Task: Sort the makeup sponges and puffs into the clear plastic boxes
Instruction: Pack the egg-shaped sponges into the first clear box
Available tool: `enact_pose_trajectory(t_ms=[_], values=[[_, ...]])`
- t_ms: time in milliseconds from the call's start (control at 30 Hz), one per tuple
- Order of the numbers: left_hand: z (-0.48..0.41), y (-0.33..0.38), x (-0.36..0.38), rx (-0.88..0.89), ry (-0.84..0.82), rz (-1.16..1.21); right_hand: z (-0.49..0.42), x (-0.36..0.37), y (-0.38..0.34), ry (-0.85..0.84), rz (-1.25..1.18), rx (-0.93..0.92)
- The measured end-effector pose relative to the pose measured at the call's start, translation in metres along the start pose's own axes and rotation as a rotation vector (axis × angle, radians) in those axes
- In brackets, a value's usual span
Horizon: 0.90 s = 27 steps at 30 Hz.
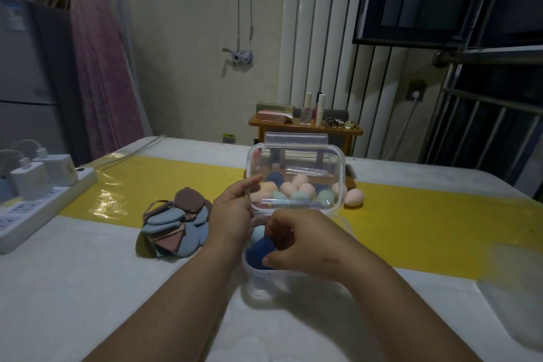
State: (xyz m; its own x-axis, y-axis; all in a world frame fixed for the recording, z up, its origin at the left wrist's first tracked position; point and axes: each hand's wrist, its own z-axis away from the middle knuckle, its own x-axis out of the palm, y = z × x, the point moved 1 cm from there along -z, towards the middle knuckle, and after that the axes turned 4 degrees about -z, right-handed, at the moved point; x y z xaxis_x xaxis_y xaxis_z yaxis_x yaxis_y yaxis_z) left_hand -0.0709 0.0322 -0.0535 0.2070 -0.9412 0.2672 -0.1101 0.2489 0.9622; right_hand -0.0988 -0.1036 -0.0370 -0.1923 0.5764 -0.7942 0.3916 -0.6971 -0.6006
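Your right hand (308,241) is curled round a dark blue sponge (260,253) inside the near clear box (293,276), beside a light blue sponge (258,233) already lying there. Your left hand (232,211) pinches the left edge of the clear lid (295,156) and holds it tilted upright just beyond the box. To place this one well, I would press the dark blue sponge down into the near left corner and let go only once it sits below the rim, so the soft foam does not spring back out. Hold the lid well back, off your knuckles. The other sponges (296,191) are egg-shaped, matt and squashy, in pink, peach, green and blue. They show through the lid, on the glossy yellow strip (147,182), and a pink sponge (354,196) lies in plain view at the right. The puffs (176,226), flat smooth discs and wedges with ribbon loops, are heaped to the left, not yet sorted. The box walls look thin, hard and slippery
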Motion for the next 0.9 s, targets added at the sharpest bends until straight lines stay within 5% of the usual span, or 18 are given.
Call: enact_pose_trajectory(t_ms=[900], values=[[0.007, 0.005, 0.002, -0.001, -0.001, -0.003, 0.002, -0.003, 0.006, 0.054, -0.071, 0.051]])
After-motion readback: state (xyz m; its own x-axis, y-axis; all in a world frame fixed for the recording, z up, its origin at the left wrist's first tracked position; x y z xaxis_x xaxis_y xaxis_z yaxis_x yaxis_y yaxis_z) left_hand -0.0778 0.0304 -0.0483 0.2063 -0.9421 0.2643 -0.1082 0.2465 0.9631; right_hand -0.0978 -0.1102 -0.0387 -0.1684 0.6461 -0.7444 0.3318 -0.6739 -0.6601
